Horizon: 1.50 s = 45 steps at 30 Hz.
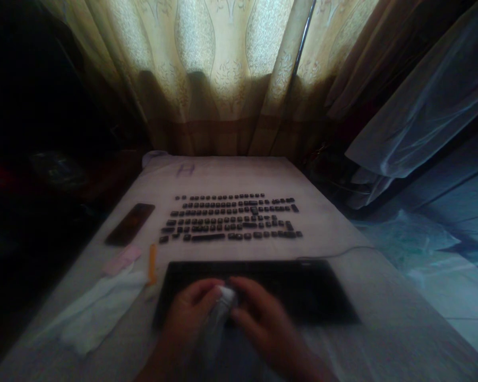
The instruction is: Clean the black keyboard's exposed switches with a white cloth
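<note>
Curtain (229, 58): backlit, the brightest area, darkening toward its lower part.
Left hand (189, 305), right hand (263, 310): dim, smeared by blur.
Keyboard base (302, 286): detail lost in darkness.
Far left: nearly black.
Edges: stretched, leaning outward.

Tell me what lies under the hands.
Under the left hand and right hand is the keyboard, both ends showing. What the hands and the cloth between them cover can't be seen.

left hand (195, 301): fingers curled, pinching | right hand (262, 306): fingers bent, blurred | both angled inward, close together
</note>
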### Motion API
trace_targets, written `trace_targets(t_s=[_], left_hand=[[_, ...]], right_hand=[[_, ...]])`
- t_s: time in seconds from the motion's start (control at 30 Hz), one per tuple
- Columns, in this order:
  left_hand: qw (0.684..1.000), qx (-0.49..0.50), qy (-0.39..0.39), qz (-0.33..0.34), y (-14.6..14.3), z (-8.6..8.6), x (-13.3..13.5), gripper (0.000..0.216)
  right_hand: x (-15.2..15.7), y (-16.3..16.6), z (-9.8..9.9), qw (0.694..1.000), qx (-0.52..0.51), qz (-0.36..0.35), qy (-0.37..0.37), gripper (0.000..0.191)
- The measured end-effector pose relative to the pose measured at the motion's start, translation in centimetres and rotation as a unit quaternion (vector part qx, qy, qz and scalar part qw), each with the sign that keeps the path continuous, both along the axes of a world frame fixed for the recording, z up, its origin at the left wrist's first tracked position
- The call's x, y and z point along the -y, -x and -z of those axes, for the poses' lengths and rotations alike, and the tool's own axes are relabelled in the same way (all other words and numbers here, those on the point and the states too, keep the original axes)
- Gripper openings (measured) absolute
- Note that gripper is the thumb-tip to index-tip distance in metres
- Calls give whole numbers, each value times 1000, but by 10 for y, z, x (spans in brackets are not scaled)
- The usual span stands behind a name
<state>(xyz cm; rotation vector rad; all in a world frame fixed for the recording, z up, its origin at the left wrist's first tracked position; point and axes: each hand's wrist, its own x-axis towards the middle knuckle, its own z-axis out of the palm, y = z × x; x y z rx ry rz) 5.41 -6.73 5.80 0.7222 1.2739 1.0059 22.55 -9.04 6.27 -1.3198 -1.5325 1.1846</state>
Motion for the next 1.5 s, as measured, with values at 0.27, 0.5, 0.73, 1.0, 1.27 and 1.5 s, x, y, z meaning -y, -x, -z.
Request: trace_targets(t_s=[0.27,0.5,0.73,1.0,1.27,1.5], left_hand=[[1000,7,1,4,-6,3,6,47],[999,32,6,16,-8,24,0,55],[999,20,-4,45,-8,21,-3,51],[983,-60,-8,172,6,-2,-7,46],[969,-142,-45,196,-2,-15,-22,41],[968,-53,13,243,5,-13,-28,50]], right_hand=[[0,-3,-12,995,-54,-59,63,26],[1,-1,-1,981,-116,-46,146,34],[2,-2,-4,999,-18,-15,43,23],[2,-8,-1,998,63,-18,-2,20],[4,-8,-3,983,165,-24,-81,23],[4,-13,-14,991,119,-52,-3,39]])
